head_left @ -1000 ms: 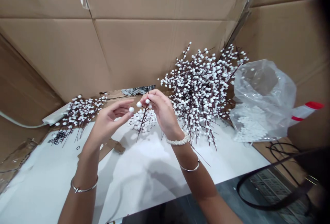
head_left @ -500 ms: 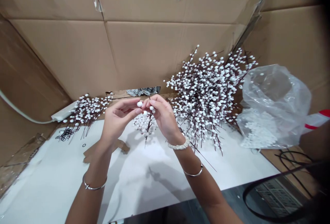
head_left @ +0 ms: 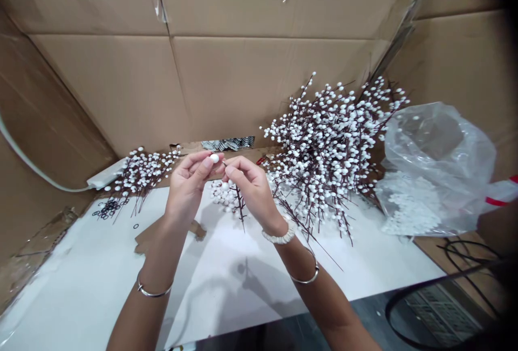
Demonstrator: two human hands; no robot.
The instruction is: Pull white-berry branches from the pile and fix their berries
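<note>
My left hand (head_left: pixel 190 178) is closed in a pinch on a white berry (head_left: pixel 214 158), in front of my body over the table. Close beside it, my right hand (head_left: pixel 251 184) pinches a dark brown berry stem (head_left: pixel 242 205), whose twigs show below the fingers. The stem's tip, between the fingertips of both hands, is mostly hidden. Under the hands lies a heap of loose white berries (head_left: pixel 224 195) on the white tabletop (head_left: pixel 194 281), partly covered by the right hand.
A large bunch of white-berried stems (head_left: pixel 327 146) stands at right, a smaller bunch (head_left: pixel 141 173) at left. Near that are small black rings (head_left: pixel 107 209) and a power strip (head_left: pixel 107 174). A clear plastic bag (head_left: pixel 437 173) of white pieces sits far right. Cardboard (head_left: pixel 275 76) walls the back.
Both hands have shifted slightly, and the left fingers have turned around the white berry. The right hand has lowered a little, with the stem tilting. The camera view has shifted slightly.
</note>
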